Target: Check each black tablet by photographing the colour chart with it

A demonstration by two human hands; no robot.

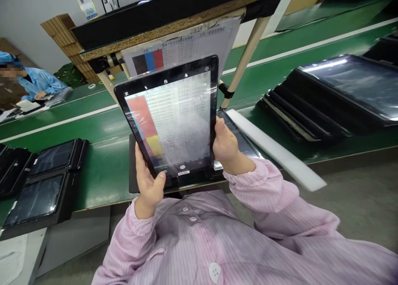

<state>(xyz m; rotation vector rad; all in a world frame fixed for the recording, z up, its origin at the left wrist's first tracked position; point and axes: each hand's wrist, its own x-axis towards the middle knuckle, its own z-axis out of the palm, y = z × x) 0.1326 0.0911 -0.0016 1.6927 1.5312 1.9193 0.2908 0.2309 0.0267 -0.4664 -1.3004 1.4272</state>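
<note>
A black tablet (183,115) with a clear film over its face is held upright, tilted a little, in front of me. Its lit screen shows a camera view of a printed sheet with colour blocks. My left hand (148,185) grips its lower left corner, thumb on the front. On the right edge my right hand (228,146) is closed around the frame; its rear fingers are hidden. Behind the tablet hangs a printed sheet (186,44) with black, blue and red blocks. Another dark tablet (239,131) lies on the green bench beside my right hand.
Stacked tablets stand left (46,194) and right (351,86) on the green bench (99,169). A white foam strip (276,152) juts past the bench edge. A shelf on pipe legs (248,57) rises ahead. A person in blue (40,84) sits far left.
</note>
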